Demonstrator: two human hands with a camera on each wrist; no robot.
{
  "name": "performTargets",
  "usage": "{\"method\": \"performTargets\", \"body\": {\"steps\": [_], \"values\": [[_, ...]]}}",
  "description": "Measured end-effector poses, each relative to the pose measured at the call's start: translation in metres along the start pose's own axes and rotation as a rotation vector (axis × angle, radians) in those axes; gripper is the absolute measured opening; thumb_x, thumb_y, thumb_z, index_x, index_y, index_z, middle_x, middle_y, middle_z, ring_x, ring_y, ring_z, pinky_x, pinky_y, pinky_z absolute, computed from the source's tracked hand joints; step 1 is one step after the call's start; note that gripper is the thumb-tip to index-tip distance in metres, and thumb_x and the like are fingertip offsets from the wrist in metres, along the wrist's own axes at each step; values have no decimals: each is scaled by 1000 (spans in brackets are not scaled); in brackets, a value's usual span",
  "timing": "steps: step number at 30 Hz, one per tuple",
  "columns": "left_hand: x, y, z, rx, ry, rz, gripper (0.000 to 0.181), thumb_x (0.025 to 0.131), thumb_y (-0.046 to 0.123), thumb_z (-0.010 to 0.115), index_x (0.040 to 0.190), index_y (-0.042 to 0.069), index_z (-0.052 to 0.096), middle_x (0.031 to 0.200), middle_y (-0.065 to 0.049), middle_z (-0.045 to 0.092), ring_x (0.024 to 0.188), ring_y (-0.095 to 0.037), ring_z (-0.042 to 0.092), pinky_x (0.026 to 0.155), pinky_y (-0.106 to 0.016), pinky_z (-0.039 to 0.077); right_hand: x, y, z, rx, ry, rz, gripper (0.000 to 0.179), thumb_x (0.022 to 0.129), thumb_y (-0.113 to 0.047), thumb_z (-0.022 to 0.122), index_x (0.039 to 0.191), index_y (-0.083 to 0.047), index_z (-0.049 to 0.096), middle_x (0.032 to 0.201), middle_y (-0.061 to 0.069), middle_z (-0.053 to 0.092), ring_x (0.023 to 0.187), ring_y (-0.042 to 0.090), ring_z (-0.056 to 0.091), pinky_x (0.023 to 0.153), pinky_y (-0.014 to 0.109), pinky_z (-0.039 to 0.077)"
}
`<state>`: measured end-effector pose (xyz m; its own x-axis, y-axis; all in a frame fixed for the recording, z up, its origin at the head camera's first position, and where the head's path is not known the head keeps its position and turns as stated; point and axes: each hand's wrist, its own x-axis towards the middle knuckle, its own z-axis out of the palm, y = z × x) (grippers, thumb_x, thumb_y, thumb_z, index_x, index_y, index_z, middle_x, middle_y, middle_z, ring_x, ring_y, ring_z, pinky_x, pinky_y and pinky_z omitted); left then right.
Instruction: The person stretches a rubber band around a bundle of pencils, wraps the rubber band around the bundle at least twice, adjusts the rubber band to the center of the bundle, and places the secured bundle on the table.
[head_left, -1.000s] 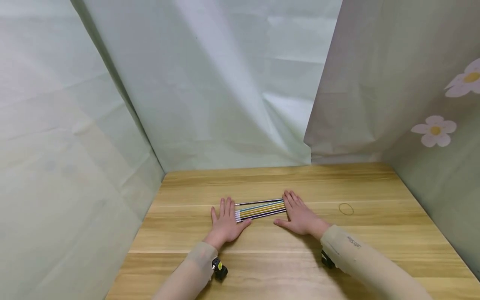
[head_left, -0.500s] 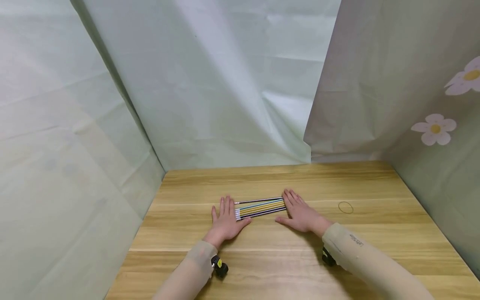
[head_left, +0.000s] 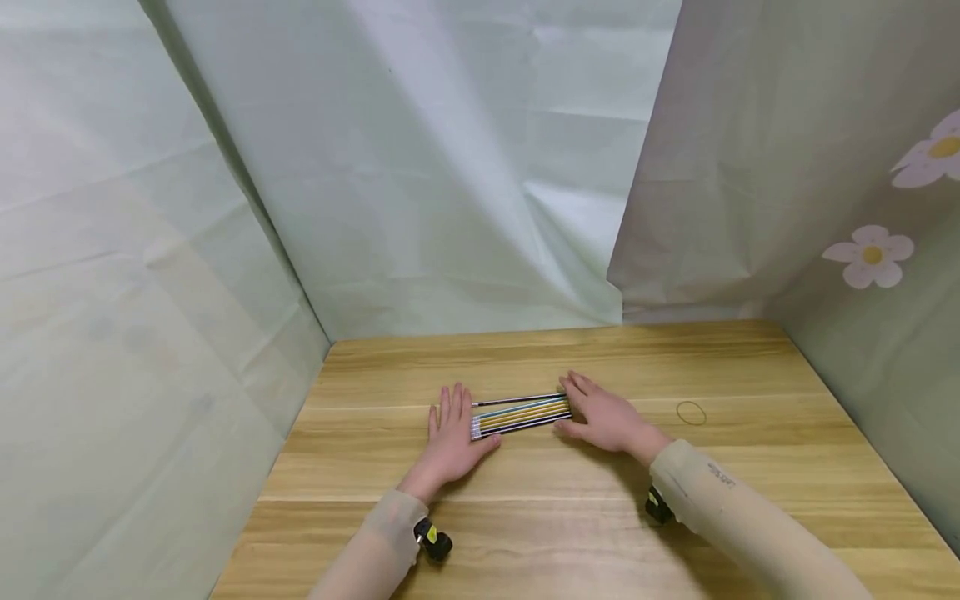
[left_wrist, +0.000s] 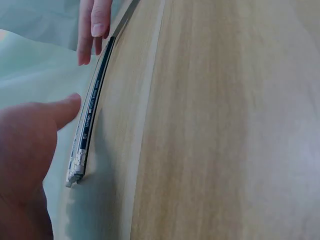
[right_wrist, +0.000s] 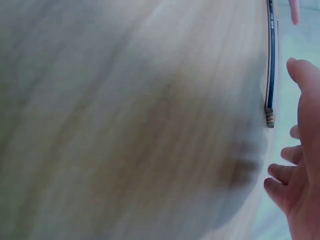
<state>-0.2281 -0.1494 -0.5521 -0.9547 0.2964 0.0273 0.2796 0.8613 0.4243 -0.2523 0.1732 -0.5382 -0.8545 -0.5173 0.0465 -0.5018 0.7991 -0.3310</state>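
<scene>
Aligning pencils (head_left: 522, 415), probably; left hand (head_left: 453, 442) at 9 o'clock straight-fingered, right hand (head_left: 606, 419) at 3 loose, neither gripping; best nudge 12 o'clock dark pencil (head_left: 520, 400) in

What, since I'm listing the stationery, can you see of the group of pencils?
The pencils are slim, dark, blue and yellow, with whitish ends toward the left hand. They lie side by side on the wood-patterned table, but the farthest one angles away at its left end. The nearest reads "HB". The right hand is at their other ends; contact with either hand is unclear.
</scene>
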Motion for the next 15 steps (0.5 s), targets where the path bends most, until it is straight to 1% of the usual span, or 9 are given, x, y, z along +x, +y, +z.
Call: {"method": "performTargets", "body": {"steps": [3, 5, 7, 9, 12, 15], "values": [[1, 3, -2, -11, 12, 72, 103, 103, 59, 63, 169, -3, 13, 177, -22, 0, 162, -45, -7, 124, -68, 1, 3, 0, -3, -20, 48, -29, 83, 104, -56, 62, 162, 0, 41, 167, 27, 35, 153, 49, 33, 120, 60, 33], [2, 5, -3, -28, 18, 104, 101, 103, 57, 63, 169, 0, 14, 178, -20, -1, 162, -44, -9, 124, -69, 2, 6, -1, -5, -36, 87, -59, 75, 104, -51, 65, 158, -2, 49, 163, 25, 43, 151, 49, 37, 120, 61, 34], [4, 7, -5, -50, 39, 129, 98, 102, 54, 66, 169, 0, 18, 177, -21, 2, 162, -45, -6, 123, -71, 4, 10, -3, -6, -47, 119, -97, 69, 104, -47, 68, 154, -2, 55, 158, 25, 50, 148, 49, 42, 118, 61, 35], [6, 9, -7, -79, 63, 150, 96, 101, 50, 71, 167, -1, 24, 176, -23, 9, 162, -46, -1, 122, -72, 7, 13, -7, -8, -54, 143, -133, 64, 102, -44, 70, 150, -2, 59, 153, 25, 56, 145, 49, 47, 117, 61, 38], [8, 10, -8, -99, 103, 180, 93, 97, 45, 77, 162, -3, 33, 172, -27, 20, 159, -50, 11, 120, -73, 15, 17, -12, -10, -69, 168, -182, 59, 100, -43, 74, 144, -5, 66, 144, 19, 65, 138, 45, 55, 114, 59, 42], [10, 10, -10, -85, 104, 197, 89, 95, 45, 80, 160, -1, 38, 169, -27, 27, 157, -49, 20, 121, -69, 20, 21, -15, -11, -89, 189, -223, 50, 96, -43, 79, 134, -10, 74, 130, 9, 74, 125, 36, 67, 107, 54, 50]]}}
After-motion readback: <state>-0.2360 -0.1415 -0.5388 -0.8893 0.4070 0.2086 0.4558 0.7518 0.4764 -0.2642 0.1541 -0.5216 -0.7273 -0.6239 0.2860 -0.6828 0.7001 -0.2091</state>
